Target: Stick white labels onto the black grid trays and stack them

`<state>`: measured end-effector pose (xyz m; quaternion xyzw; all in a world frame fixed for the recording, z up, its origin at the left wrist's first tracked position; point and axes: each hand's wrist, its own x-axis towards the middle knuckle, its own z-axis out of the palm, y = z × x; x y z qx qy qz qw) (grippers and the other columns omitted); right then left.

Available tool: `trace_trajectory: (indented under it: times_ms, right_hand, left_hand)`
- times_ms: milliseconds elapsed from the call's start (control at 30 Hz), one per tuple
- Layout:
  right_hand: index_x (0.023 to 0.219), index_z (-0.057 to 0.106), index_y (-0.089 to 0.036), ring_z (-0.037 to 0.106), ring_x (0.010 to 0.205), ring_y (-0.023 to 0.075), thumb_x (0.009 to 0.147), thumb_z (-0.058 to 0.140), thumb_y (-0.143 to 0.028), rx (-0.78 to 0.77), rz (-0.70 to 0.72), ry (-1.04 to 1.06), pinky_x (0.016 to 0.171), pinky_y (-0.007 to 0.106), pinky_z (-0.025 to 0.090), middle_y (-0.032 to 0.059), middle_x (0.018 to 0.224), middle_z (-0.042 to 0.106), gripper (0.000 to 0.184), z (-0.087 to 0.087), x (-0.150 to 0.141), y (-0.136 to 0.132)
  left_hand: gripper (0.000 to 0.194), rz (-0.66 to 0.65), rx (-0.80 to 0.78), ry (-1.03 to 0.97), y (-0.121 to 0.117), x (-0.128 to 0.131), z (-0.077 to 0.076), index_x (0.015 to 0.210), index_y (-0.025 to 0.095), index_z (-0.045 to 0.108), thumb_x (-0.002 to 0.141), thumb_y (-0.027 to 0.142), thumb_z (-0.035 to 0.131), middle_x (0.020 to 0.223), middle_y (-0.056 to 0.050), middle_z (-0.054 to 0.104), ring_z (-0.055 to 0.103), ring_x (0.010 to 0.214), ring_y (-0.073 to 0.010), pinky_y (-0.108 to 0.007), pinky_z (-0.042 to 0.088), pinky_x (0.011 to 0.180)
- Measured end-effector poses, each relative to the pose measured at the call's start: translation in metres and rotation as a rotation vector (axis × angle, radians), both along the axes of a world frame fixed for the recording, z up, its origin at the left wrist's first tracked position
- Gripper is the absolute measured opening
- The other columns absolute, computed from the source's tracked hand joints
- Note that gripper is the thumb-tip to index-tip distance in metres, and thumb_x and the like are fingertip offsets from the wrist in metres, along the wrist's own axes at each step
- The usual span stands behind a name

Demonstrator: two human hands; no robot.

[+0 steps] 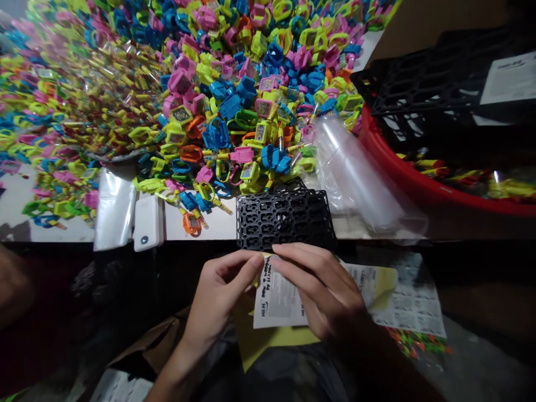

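Observation:
My left hand [226, 287] pinches the top left corner of a white printed label sheet [278, 304] between thumb and fingers. Across the upper right part of that sheet lies my right hand [324, 285], its fingertips pressed together near the same top edge. Yellow backing paper [266, 343] shows beneath the white sheet. Just beyond my fingertips, a black plastic lattice tray [285, 218] sits at the table's front edge. More printed sheets [412, 290] with a yellow patch extend to the right behind my right hand.
Colourful toy watches [234, 111] cover the table in a large heap. A clear plastic roll [355, 173], plastic bags [114, 209] and a white phone-like device [148, 223] lie near the edge. At right, a red tub [402, 184] carries black trays [431, 72]. Someone's arm [14, 285] shows at left.

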<state>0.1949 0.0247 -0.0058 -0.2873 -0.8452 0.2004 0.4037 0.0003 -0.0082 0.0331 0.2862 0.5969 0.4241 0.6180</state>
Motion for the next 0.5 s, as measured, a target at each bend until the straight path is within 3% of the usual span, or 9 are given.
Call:
trace_trajectory:
  times_ms: [100, 200, 333, 500]
  right_hand:
    - [0.149, 0.058, -0.005, 0.051, 0.144, 0.0253, 0.096, 0.045, 0.01, 0.04, 0.008, -0.065, 0.122, 0.041, 0.045, 0.017, 0.149, 0.062, 0.057, -0.001, 0.001, 0.001]
    - [0.145, 0.061, -0.002, 0.053, 0.143, 0.0263, 0.098, 0.049, 0.006, 0.095, 0.022, -0.06, 0.121, 0.042, 0.046, 0.0175, 0.145, 0.065, 0.049, -0.002, 0.003, 0.0]
    - [0.135, 0.067, -0.002, 0.057, 0.137, 0.0265, 0.1, 0.049, 0.001, 0.109, 0.011, -0.026, 0.119, 0.043, 0.048, 0.0171, 0.136, 0.07, 0.039, -0.003, 0.01, -0.005]
    - [0.134, 0.067, -0.004, 0.057, 0.138, 0.0281, 0.1, 0.05, 0.0, 0.113, 0.023, -0.033, 0.117, 0.046, 0.05, 0.0184, 0.137, 0.068, 0.038, -0.008, 0.016, -0.004]
  left_hand:
    - [0.03, -0.014, -0.004, 0.05, 0.0, 0.001, -0.001, 0.1, 0.021, 0.086, 0.092, 0.05, 0.082, 0.073, 0.001, 0.066, 0.053, 0.064, -0.0075, -0.014, 0.044, 0.059]
    - [0.031, -0.034, -0.008, 0.069, 0.0, 0.001, -0.003, 0.1, 0.021, 0.085, 0.092, 0.05, 0.081, 0.075, 0.001, 0.065, 0.052, 0.068, -0.0084, -0.015, 0.044, 0.062]
    - [0.033, -0.137, -0.037, 0.031, 0.002, 0.003, -0.002, 0.085, 0.017, 0.08, 0.092, 0.049, 0.081, 0.069, 0.003, 0.056, 0.045, 0.064, -0.0069, -0.014, 0.037, 0.057]
    - [0.038, -0.139, -0.06, -0.007, 0.008, 0.006, -0.003, 0.078, 0.015, 0.073, 0.091, 0.05, 0.081, 0.067, 0.004, 0.052, 0.041, 0.062, -0.0068, -0.016, 0.034, 0.057]
